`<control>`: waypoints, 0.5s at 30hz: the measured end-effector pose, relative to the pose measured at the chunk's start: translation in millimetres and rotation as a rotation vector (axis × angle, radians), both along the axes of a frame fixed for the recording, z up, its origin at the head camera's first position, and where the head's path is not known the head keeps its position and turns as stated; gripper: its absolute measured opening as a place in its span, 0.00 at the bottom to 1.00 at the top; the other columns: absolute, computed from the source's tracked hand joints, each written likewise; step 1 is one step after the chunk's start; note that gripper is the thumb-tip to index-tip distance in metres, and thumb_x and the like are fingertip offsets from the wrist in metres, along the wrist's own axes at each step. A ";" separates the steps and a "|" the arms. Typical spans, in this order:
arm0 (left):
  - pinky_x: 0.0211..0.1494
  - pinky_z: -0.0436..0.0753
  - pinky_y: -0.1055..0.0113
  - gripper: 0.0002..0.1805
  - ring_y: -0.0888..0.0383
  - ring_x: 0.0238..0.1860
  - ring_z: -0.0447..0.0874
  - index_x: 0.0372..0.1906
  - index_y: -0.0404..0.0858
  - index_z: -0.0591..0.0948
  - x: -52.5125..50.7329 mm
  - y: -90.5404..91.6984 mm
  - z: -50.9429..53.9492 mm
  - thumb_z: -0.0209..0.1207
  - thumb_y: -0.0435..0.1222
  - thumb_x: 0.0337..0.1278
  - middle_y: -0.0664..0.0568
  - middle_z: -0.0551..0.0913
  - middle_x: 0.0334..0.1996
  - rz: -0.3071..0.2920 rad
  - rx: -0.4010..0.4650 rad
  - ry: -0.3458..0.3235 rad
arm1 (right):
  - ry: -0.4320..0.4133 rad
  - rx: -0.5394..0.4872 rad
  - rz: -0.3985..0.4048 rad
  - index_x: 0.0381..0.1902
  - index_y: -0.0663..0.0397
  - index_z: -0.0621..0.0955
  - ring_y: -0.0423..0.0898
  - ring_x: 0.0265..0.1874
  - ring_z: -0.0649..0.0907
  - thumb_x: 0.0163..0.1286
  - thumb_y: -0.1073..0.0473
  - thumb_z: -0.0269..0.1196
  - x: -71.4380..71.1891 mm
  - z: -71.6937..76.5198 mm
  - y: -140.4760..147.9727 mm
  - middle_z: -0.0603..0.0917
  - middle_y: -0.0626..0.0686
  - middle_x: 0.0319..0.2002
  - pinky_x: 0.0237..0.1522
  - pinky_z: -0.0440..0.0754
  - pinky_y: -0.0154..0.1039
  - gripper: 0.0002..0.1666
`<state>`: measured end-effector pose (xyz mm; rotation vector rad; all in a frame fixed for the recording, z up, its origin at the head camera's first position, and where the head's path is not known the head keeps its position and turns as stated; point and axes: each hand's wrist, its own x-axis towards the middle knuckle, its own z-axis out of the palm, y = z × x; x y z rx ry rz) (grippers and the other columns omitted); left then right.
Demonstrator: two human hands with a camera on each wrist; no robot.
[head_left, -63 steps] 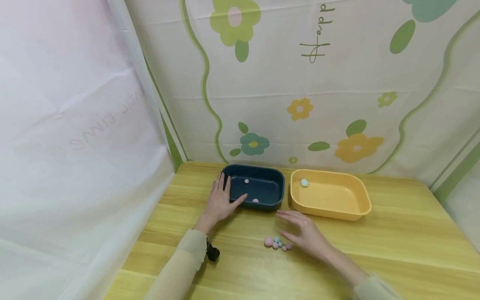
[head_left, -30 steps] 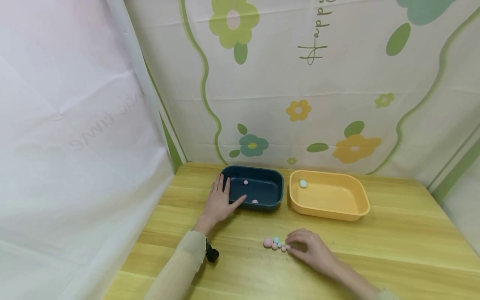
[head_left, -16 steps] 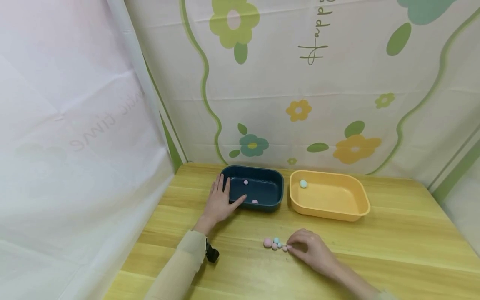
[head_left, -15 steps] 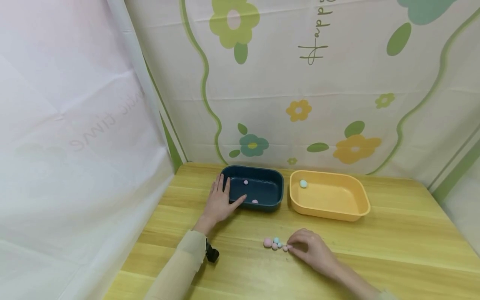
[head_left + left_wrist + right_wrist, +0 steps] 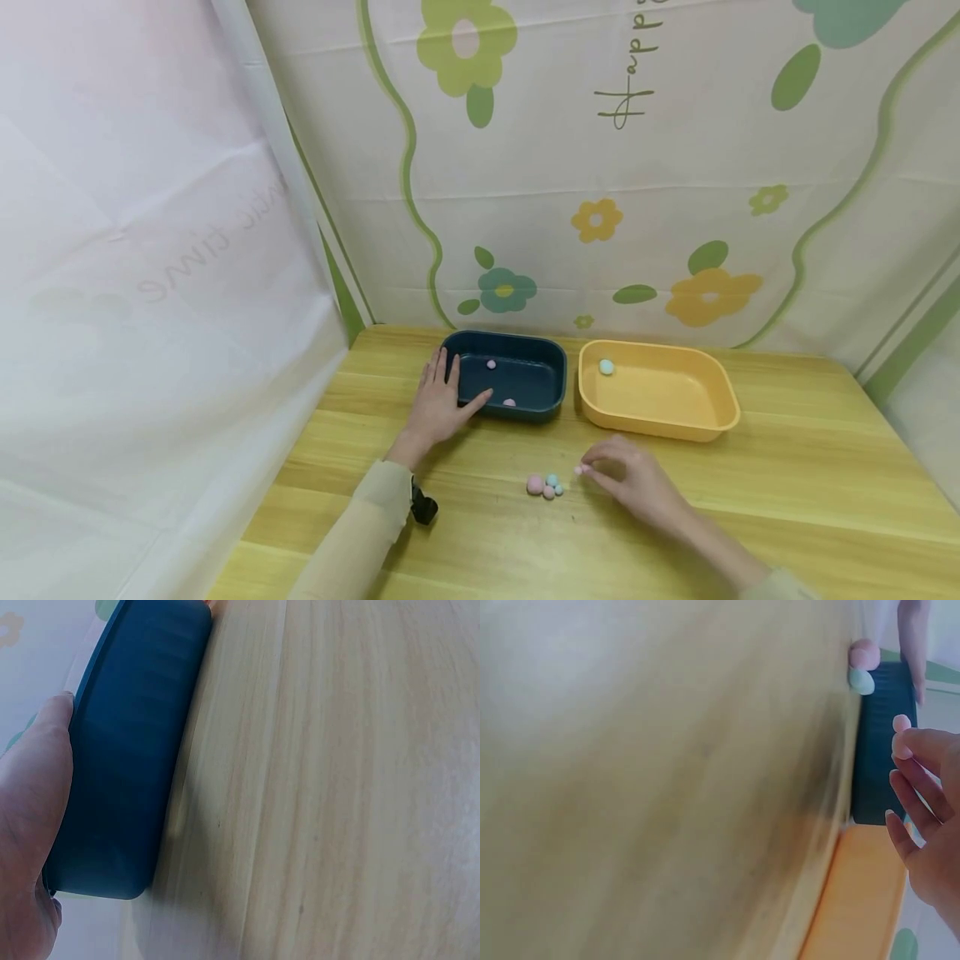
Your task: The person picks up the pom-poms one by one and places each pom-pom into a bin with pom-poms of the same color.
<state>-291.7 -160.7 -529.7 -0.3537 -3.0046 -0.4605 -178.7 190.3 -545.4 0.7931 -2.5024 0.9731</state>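
Note:
My left hand (image 5: 438,406) rests with spread fingers on the left end of the dark blue tray (image 5: 528,410); in the left wrist view the thumb lies along the rim of the blue tray (image 5: 131,750). Two small pink balls lie inside that tray. My right hand (image 5: 637,483) pinches small pink balls (image 5: 582,470) between thumb and fingertips above the table; the right wrist view shows two pink balls (image 5: 901,736) touching each other at the fingertips. Left of this hand, a large pink ball (image 5: 535,484), a smaller pink one and two light blue balls (image 5: 552,480) sit clustered on the table.
A yellow tray (image 5: 652,427) stands right of the blue one, holding a light blue ball (image 5: 606,367) near its left end. Behind the trays hangs a white cloth (image 5: 525,183) with printed flowers, and another white cloth (image 5: 187,333) hangs at the left.
My right hand has moved from over the blue tray's side down to the cluster, then lifted slightly away with the two pink balls from its right end. My left hand has stayed put.

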 end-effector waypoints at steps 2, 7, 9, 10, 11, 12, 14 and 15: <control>0.94 0.50 0.41 0.60 0.38 0.93 0.39 0.89 0.33 0.52 0.2 0.0 0.1 0.48 0.74 0.75 0.33 0.44 0.91 0.001 -0.001 -0.003 | 0.026 -0.009 0.004 0.40 0.45 0.93 0.35 0.43 0.89 0.56 0.69 0.83 -3.0 3.0 0.0 0.93 0.39 0.40 0.51 0.92 0.38 0.17; 0.94 0.49 0.41 0.60 0.39 0.93 0.37 0.90 0.33 0.52 0.6 0.1 0.7 0.48 0.74 0.75 0.34 0.43 0.91 0.002 0.002 -0.012 | 0.071 -0.021 0.019 0.39 0.47 0.92 0.37 0.42 0.89 0.56 0.70 0.83 -8.8 10.1 -2.2 0.93 0.40 0.39 0.51 0.91 0.36 0.16; 0.94 0.49 0.41 0.60 0.39 0.93 0.37 0.90 0.33 0.52 0.9 0.0 1.1 0.48 0.74 0.75 0.34 0.43 0.91 0.002 0.007 -0.016 | 0.074 -0.011 0.019 0.39 0.46 0.92 0.37 0.42 0.88 0.56 0.71 0.82 -9.7 11.7 -3.9 0.92 0.40 0.40 0.51 0.91 0.36 0.17; 0.94 0.48 0.41 0.60 0.38 0.93 0.37 0.90 0.33 0.52 1.1 -0.1 1.4 0.49 0.74 0.75 0.34 0.42 0.91 0.001 0.008 -0.017 | 0.074 -0.005 0.020 0.39 0.46 0.92 0.38 0.42 0.88 0.56 0.71 0.82 -9.7 12.2 -4.8 0.92 0.40 0.40 0.51 0.91 0.36 0.18; 0.94 0.48 0.41 0.60 0.38 0.93 0.37 0.90 0.33 0.52 1.1 -0.1 1.5 0.49 0.74 0.75 0.34 0.42 0.91 0.000 0.010 -0.016 | 0.071 0.004 0.018 0.39 0.45 0.91 0.37 0.42 0.88 0.56 0.71 0.82 -9.5 12.3 -5.7 0.91 0.40 0.40 0.51 0.91 0.36 0.18; 0.94 0.48 0.41 0.60 0.38 0.93 0.37 0.90 0.33 0.52 1.2 -0.2 1.7 0.49 0.74 0.75 0.34 0.42 0.91 -0.001 0.013 -0.016 | 0.063 0.009 0.018 0.38 0.44 0.91 0.38 0.42 0.88 0.56 0.71 0.81 -9.3 12.2 -6.7 0.91 0.40 0.40 0.50 0.91 0.37 0.18; 0.94 0.48 0.41 0.60 0.38 0.93 0.37 0.90 0.33 0.52 1.0 -0.3 1.9 0.49 0.74 0.75 0.34 0.42 0.91 -0.003 0.014 -0.014 | 0.035 0.009 0.017 0.38 0.43 0.90 0.38 0.42 0.87 0.58 0.71 0.81 -8.6 12.0 -8.7 0.90 0.39 0.40 0.50 0.91 0.39 0.17; 0.94 0.48 0.41 0.60 0.38 0.93 0.37 0.90 0.33 0.52 0.7 -0.2 1.8 0.49 0.74 0.75 0.34 0.42 0.91 -0.004 0.014 -0.012 | 0.017 0.007 0.014 0.37 0.42 0.90 0.37 0.42 0.87 0.59 0.70 0.81 -8.4 11.7 -9.6 0.90 0.38 0.40 0.50 0.91 0.40 0.17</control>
